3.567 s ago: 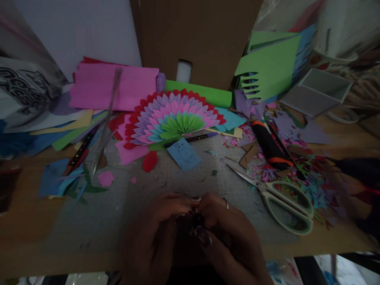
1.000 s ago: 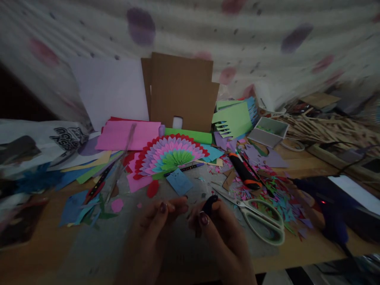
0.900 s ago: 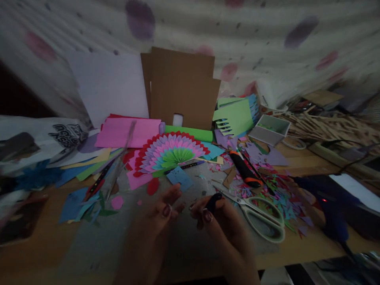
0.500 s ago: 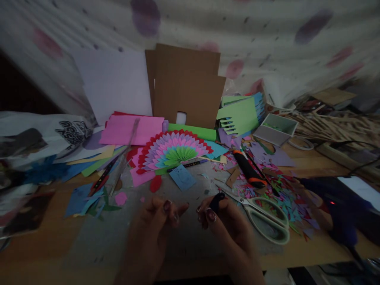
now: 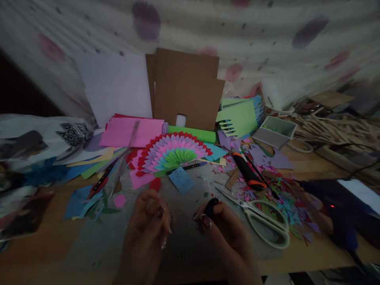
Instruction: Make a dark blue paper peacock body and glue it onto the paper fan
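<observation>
Visibly, right hand [image 5: 227,231] pinching dark piece [image 5: 211,207]; left hand [image 5: 147,225] grip unclear; bag [image 5: 51,126] lettering [image 5: 73,134] illegible.

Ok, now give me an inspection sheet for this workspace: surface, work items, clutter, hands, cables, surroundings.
Surface: grey mat on a wooden table.
Work items: small dark object, too dim to identify.
Clutter: paper scraps heaped on the right, near scissors; layered paper fan and blue card beyond the hands.
Hands: right hand pinches the dark object; left hand is curled, contents not discernible.
Cables: dark cord at lower right, by a dark blue glue gun showing a red light.
Surroundings: spotted cloth behind brown cardboard; dim lighting.
</observation>
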The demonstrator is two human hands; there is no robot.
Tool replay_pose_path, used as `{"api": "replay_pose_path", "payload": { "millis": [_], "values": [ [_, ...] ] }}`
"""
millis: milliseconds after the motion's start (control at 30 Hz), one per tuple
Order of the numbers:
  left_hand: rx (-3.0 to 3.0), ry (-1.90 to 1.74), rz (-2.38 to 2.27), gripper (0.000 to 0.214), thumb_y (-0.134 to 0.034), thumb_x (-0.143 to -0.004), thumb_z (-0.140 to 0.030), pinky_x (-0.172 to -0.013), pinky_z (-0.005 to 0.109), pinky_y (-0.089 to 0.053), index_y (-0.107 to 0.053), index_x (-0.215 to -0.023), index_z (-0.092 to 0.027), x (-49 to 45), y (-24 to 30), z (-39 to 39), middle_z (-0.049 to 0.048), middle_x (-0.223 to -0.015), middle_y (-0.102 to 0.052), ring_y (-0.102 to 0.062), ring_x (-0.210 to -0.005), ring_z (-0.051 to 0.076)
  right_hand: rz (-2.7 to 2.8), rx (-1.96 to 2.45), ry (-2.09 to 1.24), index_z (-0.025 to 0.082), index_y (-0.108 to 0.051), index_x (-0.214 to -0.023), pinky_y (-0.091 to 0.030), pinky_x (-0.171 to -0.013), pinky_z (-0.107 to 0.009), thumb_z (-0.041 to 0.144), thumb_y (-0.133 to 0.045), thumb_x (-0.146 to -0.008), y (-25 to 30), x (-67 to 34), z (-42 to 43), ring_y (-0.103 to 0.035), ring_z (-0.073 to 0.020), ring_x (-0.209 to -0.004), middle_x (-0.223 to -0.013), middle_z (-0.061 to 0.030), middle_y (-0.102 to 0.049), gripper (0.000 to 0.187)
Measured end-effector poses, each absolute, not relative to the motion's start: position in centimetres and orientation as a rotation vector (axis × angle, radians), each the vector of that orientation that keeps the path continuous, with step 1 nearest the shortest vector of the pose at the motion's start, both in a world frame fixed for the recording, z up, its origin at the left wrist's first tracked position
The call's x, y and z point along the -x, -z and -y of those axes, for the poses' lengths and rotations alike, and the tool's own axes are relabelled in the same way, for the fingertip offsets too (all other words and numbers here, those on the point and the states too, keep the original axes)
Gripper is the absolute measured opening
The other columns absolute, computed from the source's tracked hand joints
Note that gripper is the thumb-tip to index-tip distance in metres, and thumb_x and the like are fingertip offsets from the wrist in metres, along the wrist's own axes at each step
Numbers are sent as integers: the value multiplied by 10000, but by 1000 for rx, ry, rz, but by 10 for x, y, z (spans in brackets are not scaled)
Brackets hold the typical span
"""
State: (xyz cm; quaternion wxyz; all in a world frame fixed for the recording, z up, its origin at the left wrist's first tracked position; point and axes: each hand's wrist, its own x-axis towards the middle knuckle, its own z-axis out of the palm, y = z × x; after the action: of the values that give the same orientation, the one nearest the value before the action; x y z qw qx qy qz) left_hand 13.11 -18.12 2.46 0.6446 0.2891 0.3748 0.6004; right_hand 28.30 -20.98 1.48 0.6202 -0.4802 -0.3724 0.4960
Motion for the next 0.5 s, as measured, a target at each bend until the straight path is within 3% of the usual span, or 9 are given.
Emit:
{"api": "replay_pose_path", "payload": {
  "millis": [100,200,300,500],
  "values": [
    [-699,-1354,-866,235,-795,-854,-318,-558,182,-452,-583,-939,-261,-127,-21,183,-94,-499,-562,-502,-464,69,869,1118,-1148,224,-651,-793,-459,-688,-235,510,-754,-872,-11,-282,211,-522,-140,-722,-781,8,-602,314],
    [-631,-1321,-899,318,-836,-801,-265,-542,185,-428,-566,-967,-279,-129,-25,187,-107,-463,-543,-504,-458,82,876,1153,-1134,225,-657,-808,-478,-706,-241,513,-752,-868,-6,-281,212,-547,-149,-747,-792,2,-612,309],
    [-570,-1235,-875,332,-874,-746,-321,-483,181,-399,-628,-962,-268,-135,-35,190,-102,-428,-522,-493,-435,91,878,1195,-1107,226,-659,-827,-504,-730,-256,527,-766,-844,-1,-281,213,-571,-160,-765,-813,-8,-629,320],
    [-664,-1247,-1096,278,-950,-584,-411,-537,230,-535,-764,-672,-225,-142,-46,188,-20,-555,-742,-633,-446,115,938,1191,-1143,216,-668,-775,-491,-670,-261,596,-728,-851,-5,-283,213,-573,-167,-708,-738,-14,-622,391]
  ]
}}
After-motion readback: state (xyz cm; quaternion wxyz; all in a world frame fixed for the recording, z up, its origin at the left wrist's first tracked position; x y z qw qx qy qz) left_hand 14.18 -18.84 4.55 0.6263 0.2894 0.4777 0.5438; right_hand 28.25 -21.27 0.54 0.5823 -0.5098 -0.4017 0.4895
